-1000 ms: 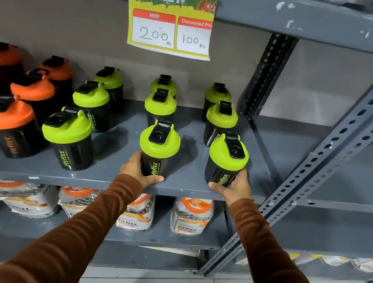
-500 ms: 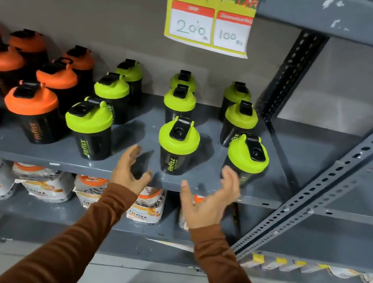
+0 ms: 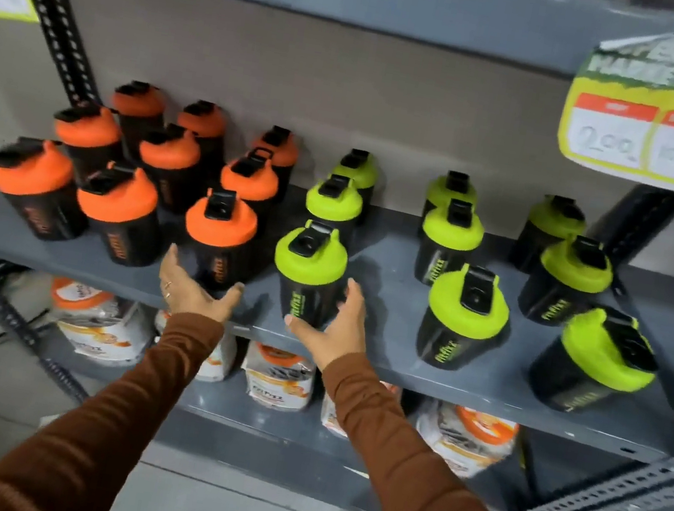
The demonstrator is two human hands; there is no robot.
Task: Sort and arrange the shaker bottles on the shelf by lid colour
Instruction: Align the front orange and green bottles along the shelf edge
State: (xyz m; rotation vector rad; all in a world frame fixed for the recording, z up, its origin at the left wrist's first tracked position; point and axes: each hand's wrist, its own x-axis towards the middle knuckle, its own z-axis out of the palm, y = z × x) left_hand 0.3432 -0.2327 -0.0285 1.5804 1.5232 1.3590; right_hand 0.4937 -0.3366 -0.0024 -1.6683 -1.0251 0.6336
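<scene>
1. You are standing before a grey metal shelf (image 3: 391, 264) carrying black plastic shaker bottles in two colour groups.
2. The orange-lidded bottles (image 3: 129, 160) are occupying the left part of the shelf in rows running front to back; the lime-green-lidded bottles (image 3: 454, 229) are filling the middle and right part, also in rows.
3. Your left hand (image 3: 192, 292) is hanging at the shelf's front edge, just before the front orange-lidded black shaker bottle (image 3: 219, 236). Its grip is spread apart, fingers and thumb wide, and it is clamping nothing.
4. Your right hand (image 3: 334, 330) is cupping around the base of the front lime-green-lidded black shaker bottle (image 3: 310, 273), thumb to its left and fingers to its right. The grip is apart; whether the fingers are touching the bottle is not clear.
5. That green-lidded bottle is standing upright near the front edge, just beside the front orange one.
6. A yellow paper price tag (image 3: 658, 112) is hanging from the shelf above, at the right.
7. White and orange packets (image 3: 275, 382) are lying on the lower shelf.
</scene>
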